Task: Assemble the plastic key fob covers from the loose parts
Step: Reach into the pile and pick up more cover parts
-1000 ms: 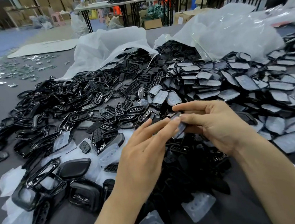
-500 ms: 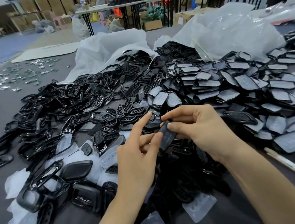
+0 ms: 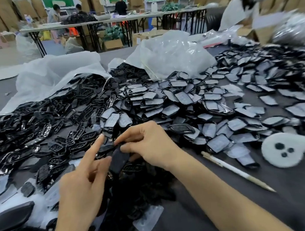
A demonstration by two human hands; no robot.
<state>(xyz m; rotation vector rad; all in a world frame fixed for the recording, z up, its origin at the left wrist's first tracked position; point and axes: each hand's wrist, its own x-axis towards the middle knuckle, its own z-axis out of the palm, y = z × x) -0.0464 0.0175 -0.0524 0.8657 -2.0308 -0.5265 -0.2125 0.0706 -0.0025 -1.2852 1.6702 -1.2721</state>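
The cover (image 3: 119, 161) looks light, stiff, slick: right hand (image 3: 150, 145) fingers (image 3: 127, 148) pinch its 12 o'clock end, left hand (image 3: 82, 182) its 9 o'clock edge.

no readable text, labels or numbers

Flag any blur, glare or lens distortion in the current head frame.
Head view: motion blur streaks the top right corner; the left hand, right hand and the cover they hold look slightly soft. Head view: white glints on the glossy frames at left, sheen on the plastic bag. Head view: wide-angle bending slightly bows the far tables; light even, shadows faint.
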